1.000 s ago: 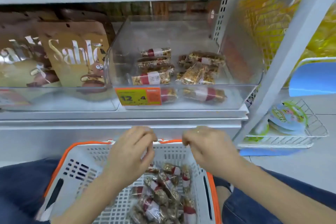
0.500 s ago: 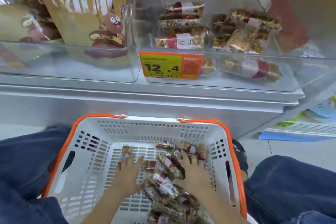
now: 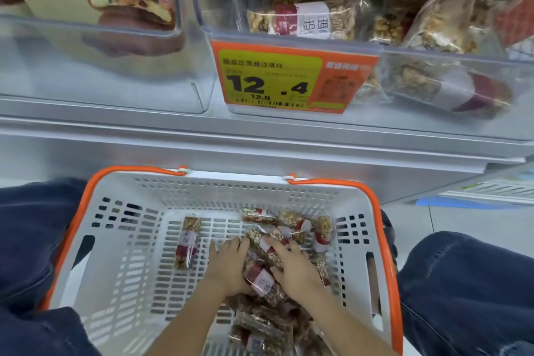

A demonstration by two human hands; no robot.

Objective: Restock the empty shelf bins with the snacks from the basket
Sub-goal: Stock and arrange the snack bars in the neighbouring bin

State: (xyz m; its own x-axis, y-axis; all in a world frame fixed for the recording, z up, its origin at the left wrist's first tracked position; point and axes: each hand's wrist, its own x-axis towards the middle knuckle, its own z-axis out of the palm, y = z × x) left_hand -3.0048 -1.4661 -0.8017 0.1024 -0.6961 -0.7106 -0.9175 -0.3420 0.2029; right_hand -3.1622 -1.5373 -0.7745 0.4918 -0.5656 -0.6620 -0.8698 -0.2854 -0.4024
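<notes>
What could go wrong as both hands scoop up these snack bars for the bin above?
1. Both hands, left hand and right hand, press a loose pile of snack bars between them; slippery wrappers may slide out on the lift.
2. One stray bar lies apart in the basket and may be missed.
3. The clear bin already holds untidy bars behind the price tag; dropped handfuls may heap unevenly.
</notes>
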